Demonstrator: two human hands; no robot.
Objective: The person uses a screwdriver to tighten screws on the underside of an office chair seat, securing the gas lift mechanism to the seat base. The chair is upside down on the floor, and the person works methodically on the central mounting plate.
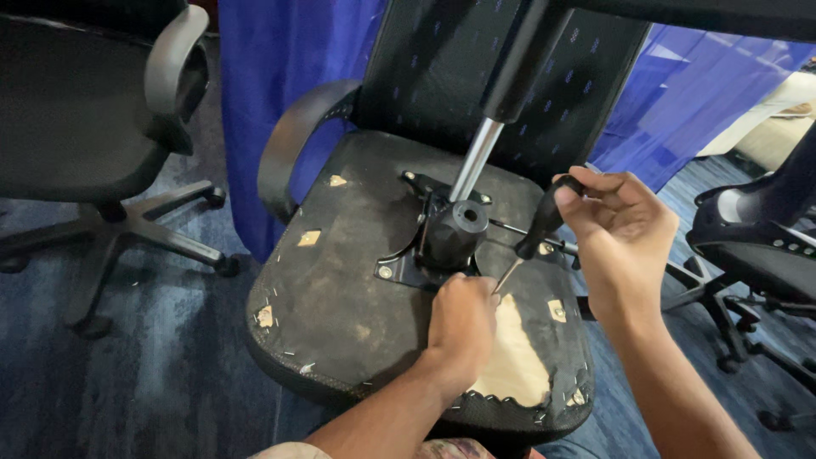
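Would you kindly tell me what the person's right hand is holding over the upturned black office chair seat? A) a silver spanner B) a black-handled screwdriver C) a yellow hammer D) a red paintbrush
B: the right hand grips a black-handled screwdriver, its thin metal tip angled down beside the left hand on the seat underside.

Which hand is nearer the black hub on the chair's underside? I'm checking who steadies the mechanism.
Left. The left hand rests just below the black hub, close by its mounting plate; the right hand holds a screwdriver off to its right.
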